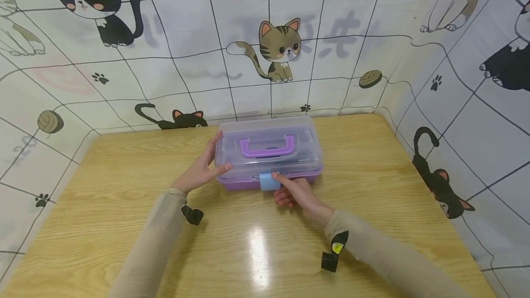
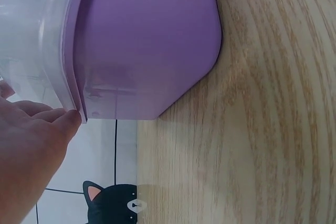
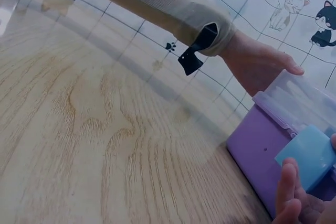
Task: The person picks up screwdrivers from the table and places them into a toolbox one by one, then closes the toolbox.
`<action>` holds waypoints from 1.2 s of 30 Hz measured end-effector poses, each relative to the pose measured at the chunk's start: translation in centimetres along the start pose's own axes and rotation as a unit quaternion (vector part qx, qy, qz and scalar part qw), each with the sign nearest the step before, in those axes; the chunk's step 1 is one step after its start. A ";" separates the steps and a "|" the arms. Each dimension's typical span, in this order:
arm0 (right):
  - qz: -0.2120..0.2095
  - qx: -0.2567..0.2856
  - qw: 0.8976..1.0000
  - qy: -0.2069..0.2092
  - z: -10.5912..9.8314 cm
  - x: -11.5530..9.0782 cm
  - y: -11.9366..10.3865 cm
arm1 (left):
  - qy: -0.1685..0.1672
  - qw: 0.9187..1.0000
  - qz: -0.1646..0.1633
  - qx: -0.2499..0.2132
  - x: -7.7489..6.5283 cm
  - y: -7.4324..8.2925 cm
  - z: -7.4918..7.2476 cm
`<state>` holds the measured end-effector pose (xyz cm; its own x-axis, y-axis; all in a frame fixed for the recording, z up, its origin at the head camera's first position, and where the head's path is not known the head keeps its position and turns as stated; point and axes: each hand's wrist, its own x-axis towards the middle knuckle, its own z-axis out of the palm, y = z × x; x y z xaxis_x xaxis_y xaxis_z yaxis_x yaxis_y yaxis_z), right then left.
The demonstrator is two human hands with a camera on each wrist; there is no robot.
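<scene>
A storage box (image 1: 240, 183) with a purple base stands on the table. Its translucent lid (image 1: 229, 148) is down and carries a purple handle (image 1: 267, 154). Objects inside are too blurred to name. With thumb at the front and fingers along the side, my left hand (image 1: 196, 173) holds the lid's left end; in the left wrist view its fingertips meet the lid's rim (image 2: 73, 95). At the front, my right hand (image 1: 301, 195) has its thumb on the light blue latch (image 1: 268, 183) and its fingers below. The right wrist view shows fingertips at the edge of that latch (image 3: 307, 156).
The wooden table (image 1: 124, 187) reaches the cat-print wall covering (image 1: 186, 72) behind and on both sides. Each sleeve bears a black strap with a small dark block, one on the left wrist (image 1: 192, 215) and one on the right (image 1: 330, 261).
</scene>
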<state>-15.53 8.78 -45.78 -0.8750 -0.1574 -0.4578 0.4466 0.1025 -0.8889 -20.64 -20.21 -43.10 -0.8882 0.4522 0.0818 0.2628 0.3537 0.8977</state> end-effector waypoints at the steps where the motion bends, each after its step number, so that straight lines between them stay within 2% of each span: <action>1: 0.002 0.001 1.000 -0.002 0.0 0.0 0.0 | 0.000 1.000 0.003 -0.002 0.0 -0.1 0.0; 9: 0.022 0.021 0.999 -0.027 -0.1 0.1 -0.1 | -0.002 1.000 0.007 -0.006 0.1 -0.1 0.2; 21: 0.006 0.066 0.994 -0.084 -0.4 0.3 -0.2 | 0.003 1.000 -0.010 -0.005 -0.3 0.1 0.7; 27: -0.016 0.088 0.992 -0.094 -0.3 0.3 0.1 | -0.002 1.000 -0.005 -0.015 -0.6 0.0 0.8; 36: -0.037 0.101 0.989 -0.102 -0.3 0.8 0.1 | 0.003 0.999 -0.006 -0.049 0.2 -0.2 0.4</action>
<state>-16.22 8.97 -46.16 -0.8597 -0.3549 -0.3672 0.4292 -0.1125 -0.8962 -20.67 -19.84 -43.40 -0.8935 0.4433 0.0721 0.2136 0.2782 0.9365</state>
